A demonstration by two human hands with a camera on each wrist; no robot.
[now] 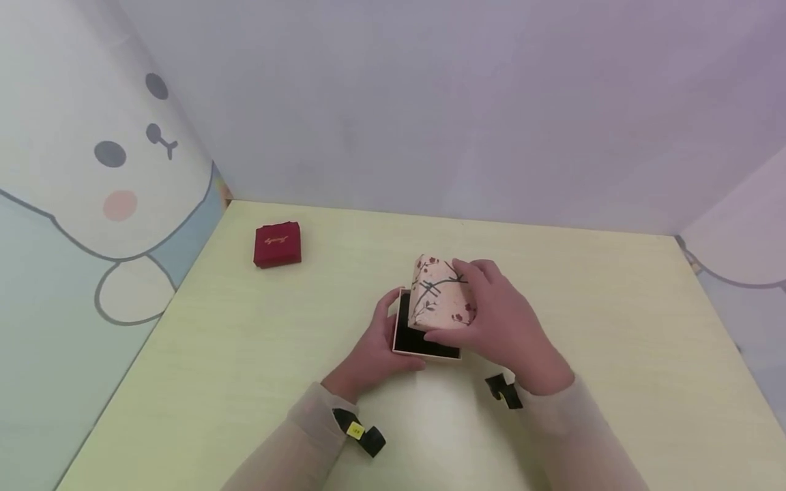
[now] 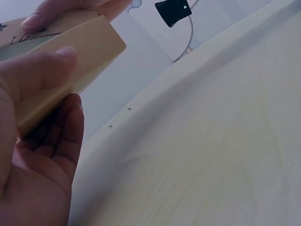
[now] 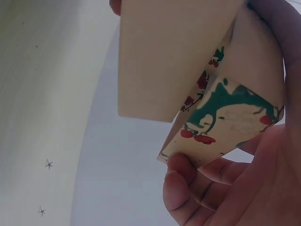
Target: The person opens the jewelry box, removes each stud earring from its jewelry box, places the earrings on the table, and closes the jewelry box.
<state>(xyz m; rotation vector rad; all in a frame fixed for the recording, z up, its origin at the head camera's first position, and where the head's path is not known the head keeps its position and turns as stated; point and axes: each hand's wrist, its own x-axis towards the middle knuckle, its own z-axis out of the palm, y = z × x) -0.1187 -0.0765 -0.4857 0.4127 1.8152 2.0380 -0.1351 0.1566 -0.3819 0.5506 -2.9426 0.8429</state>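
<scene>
Over the middle of the table, my left hand grips a small cream box base with a dark interior. Its thumb lies along one plain side of the base, and the other fingers curl under it. My right hand holds the matching box lid, cream with red blossoms and dark branches. The lid is tilted and overlaps the far part of the base in the head view. In the right wrist view, the patterned lid sits at an angle beside the plain base, a wedge-shaped gap between them.
A small dark red box with gold lettering lies at the far left of the pale yellow table. Light curtains rise behind the table, with a cartoon animal print at left. Black straps are on both wrists.
</scene>
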